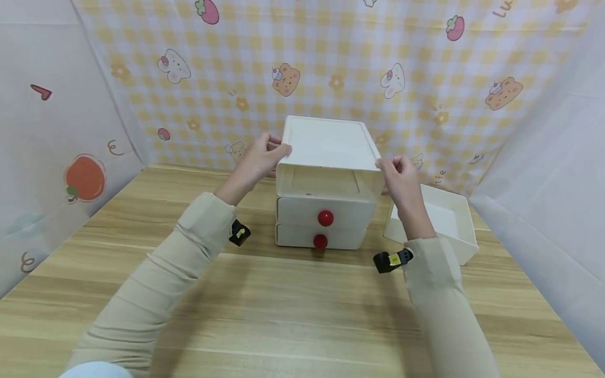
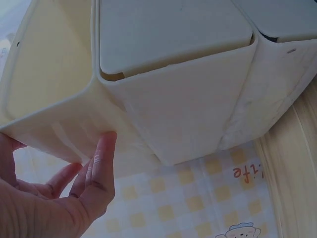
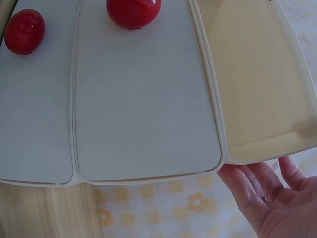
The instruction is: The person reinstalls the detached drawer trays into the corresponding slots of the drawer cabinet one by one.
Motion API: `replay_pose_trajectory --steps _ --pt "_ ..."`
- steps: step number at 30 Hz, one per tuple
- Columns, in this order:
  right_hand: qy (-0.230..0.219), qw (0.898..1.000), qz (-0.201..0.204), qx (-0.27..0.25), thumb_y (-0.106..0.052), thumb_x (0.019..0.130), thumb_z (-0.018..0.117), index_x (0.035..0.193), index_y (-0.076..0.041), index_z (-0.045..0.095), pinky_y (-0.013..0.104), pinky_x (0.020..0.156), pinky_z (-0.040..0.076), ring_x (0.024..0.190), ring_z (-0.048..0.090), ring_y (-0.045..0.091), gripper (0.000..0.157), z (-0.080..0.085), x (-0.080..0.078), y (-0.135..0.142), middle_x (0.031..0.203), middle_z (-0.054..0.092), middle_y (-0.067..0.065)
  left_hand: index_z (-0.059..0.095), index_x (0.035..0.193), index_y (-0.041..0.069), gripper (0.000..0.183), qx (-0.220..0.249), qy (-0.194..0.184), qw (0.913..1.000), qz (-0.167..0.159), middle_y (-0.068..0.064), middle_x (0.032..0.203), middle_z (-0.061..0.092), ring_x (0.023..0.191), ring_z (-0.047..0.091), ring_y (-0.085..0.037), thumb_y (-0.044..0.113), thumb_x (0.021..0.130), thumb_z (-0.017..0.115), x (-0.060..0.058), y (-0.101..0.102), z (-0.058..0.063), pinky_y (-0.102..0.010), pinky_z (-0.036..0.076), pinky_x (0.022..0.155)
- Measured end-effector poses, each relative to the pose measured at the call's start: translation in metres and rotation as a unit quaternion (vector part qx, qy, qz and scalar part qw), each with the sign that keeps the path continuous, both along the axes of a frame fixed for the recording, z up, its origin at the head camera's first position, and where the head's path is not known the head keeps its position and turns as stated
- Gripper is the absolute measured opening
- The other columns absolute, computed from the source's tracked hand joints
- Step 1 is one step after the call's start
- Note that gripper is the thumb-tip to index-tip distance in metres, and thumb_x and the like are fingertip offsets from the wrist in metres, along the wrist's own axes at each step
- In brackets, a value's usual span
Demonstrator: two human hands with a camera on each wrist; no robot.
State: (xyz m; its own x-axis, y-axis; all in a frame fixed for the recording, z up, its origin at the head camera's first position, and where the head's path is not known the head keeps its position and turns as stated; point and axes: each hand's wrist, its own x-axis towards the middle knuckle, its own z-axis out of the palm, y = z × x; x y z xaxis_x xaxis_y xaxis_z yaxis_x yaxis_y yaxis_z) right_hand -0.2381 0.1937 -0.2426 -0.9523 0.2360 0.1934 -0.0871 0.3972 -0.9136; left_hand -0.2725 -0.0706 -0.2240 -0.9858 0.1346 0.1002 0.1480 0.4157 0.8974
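One open-fronted top box (image 1: 328, 142), gripped from both sides

The table (image 1: 293, 315) spreads beneath the fingers and on their near side. On it, below and between them, stands a white stack: two closed drawer units (image 1: 300, 212), with the top box above, its hollow showing no drawer. That box lies directly between the two sets of fingers, and the wrist views appear to show it touching the unit underneath. Out beyond the right fingers, partly behind the right forearm, a loose open-topped box (image 1: 449, 215) rests on the table.

The left hand (image 1: 260, 157) has its thumb on the upper edge and its fingers against the side wall; the right hand (image 1: 400, 176) does much the same opposite. Both sets of fingers are clamped on the top box. Smallest are two red knobs (image 1: 325, 218), lower than the fingers and between them.

The step in hand looks like aligning the top box on the stack; the next move probably calls for squaring its edges, then releasing both sides evenly.
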Motion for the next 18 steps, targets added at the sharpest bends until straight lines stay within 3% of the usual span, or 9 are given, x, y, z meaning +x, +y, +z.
replay_pose_trajectory --steps 10,18 --pt "-0.006 1.000 0.004 -0.006 -0.037 0.090 0.048 0.088 -0.018 0.042 0.018 0.058 0.048 0.077 0.041 0.010 0.021 -0.0007 -0.0049 0.0019 0.090 0.039 -0.003 0.038 0.127 0.006 0.046 0.019 0.005 0.9998 -0.001 -0.012 0.124 0.049 0.107 0.051 -0.024 0.033 0.091 0.049 0.0031 0.0024 -0.0050 -0.038 0.054 0.081" --pt "-0.001 1.000 0.011 -0.008 -0.038 0.090 0.048 0.090 -0.018 0.042 0.019 0.057 0.048 0.073 0.040 0.009 0.021 -0.0025 -0.0081 0.0043 0.090 0.039 -0.003 0.037 0.124 0.006 0.044 0.021 0.009 0.9997 0.002 -0.011 0.120 0.048 0.101 0.051 -0.023 0.033 0.091 0.049 0.0065 0.0035 -0.0062 -0.034 0.054 0.077"
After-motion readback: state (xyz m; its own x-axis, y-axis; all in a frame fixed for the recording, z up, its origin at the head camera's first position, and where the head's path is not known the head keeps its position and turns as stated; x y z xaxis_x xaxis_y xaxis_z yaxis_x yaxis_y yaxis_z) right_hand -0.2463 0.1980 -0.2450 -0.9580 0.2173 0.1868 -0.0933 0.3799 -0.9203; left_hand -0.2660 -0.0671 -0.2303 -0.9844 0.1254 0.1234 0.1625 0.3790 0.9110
